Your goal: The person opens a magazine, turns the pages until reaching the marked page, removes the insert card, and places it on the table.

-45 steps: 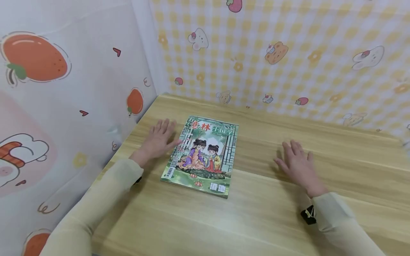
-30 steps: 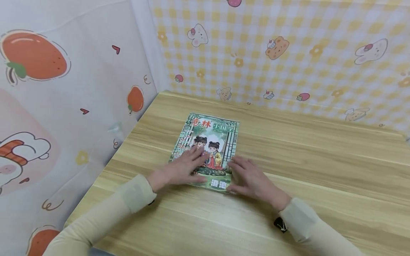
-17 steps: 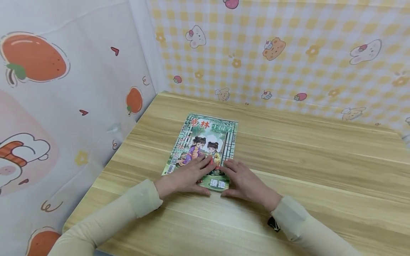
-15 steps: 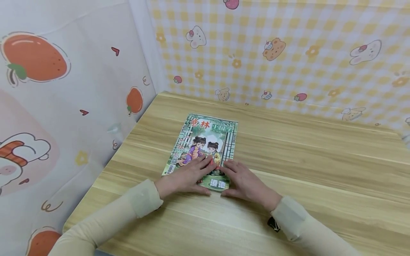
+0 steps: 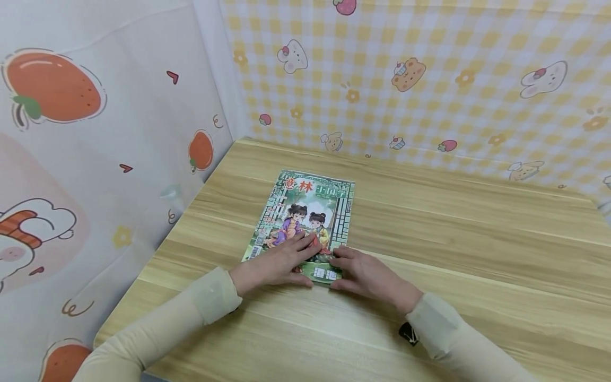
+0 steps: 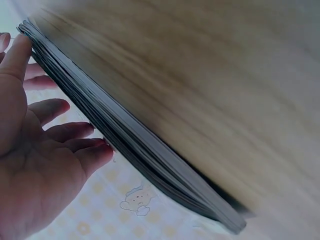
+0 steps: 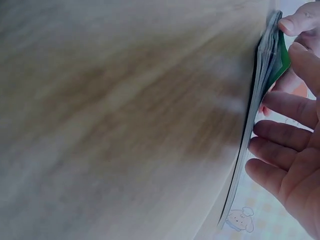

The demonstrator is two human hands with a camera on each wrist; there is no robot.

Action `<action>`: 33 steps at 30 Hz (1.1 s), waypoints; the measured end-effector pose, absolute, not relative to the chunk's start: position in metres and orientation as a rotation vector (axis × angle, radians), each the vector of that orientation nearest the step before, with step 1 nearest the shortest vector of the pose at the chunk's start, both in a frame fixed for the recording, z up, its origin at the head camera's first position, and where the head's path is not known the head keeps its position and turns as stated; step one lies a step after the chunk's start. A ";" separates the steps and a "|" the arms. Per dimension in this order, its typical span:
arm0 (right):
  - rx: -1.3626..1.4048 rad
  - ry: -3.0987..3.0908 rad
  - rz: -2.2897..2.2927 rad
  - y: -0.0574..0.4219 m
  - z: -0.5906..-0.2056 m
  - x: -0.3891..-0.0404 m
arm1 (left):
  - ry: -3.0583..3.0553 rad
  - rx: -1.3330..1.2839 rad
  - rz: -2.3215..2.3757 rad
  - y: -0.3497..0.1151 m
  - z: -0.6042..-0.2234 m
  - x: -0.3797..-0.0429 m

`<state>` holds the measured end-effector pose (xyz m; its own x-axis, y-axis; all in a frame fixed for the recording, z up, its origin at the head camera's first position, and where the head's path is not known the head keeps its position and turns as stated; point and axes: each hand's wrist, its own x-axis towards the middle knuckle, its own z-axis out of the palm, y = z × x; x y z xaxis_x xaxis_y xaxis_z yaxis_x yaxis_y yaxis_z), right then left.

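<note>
Observed left hand (image 5: 281, 261) laid over the near part of the magazine (image 5: 307, 215), fingers extended, gripping nothing. Noted right hand (image 5: 372, 273) by its near right corner, fingers relaxed against the edge, no pinch visible. Found magazine lying on the left part of the table (image 5: 267, 334), near of the patterned cloth (image 5: 372, 116). Judged light, bendable, likely slippery, with pages (image 6: 132, 137) apt to splay or crease. Best taken by the near right corner, between thumb and fingers.

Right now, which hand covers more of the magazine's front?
The left hand: it reaches across the lower part of the magazine, while the right hand overlaps only its lower right edge.
</note>
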<state>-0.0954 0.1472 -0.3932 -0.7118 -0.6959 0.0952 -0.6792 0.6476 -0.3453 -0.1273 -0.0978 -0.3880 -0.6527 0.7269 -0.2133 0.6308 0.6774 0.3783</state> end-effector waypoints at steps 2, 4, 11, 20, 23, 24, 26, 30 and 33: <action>-1.174 2.790 -0.572 0.148 -0.392 -0.096 | 2.533 1.079 0.392 -0.098 -0.387 -0.128; -1.183 2.779 -0.575 0.149 -0.391 -0.097 | 2.523 1.092 0.384 -0.099 -0.386 -0.128; -1.298 2.780 -0.562 0.147 -0.388 -0.095 | 2.513 1.112 0.341 -0.099 -0.385 -0.128; -1.453 2.900 -0.501 0.144 -0.391 -0.090 | 2.515 1.129 0.316 -0.099 -0.383 -0.128; -1.460 2.932 -0.508 0.142 -0.392 -0.090 | 2.511 1.091 0.314 -0.099 -0.382 -0.126; -1.460 2.944 -0.508 0.141 -0.392 -0.090 | 2.511 1.082 0.313 -0.099 -0.382 -0.126; -1.457 2.969 -0.512 0.140 -0.392 -0.090 | 2.514 1.073 0.312 -0.098 -0.382 -0.124; -1.443 3.004 -0.512 0.137 -0.391 -0.091 | 2.553 1.165 0.334 -0.093 -0.382 -0.120; -1.446 3.013 -0.500 0.135 -0.391 -0.091 | 2.606 1.278 0.350 -0.089 -0.385 -0.118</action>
<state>-0.0913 0.1355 -0.3906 -0.6110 -0.7176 0.3342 -0.7871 0.5958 -0.1597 -0.1177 -0.0890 -0.3847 -0.5989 0.7959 -0.0890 0.7441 0.5941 0.3055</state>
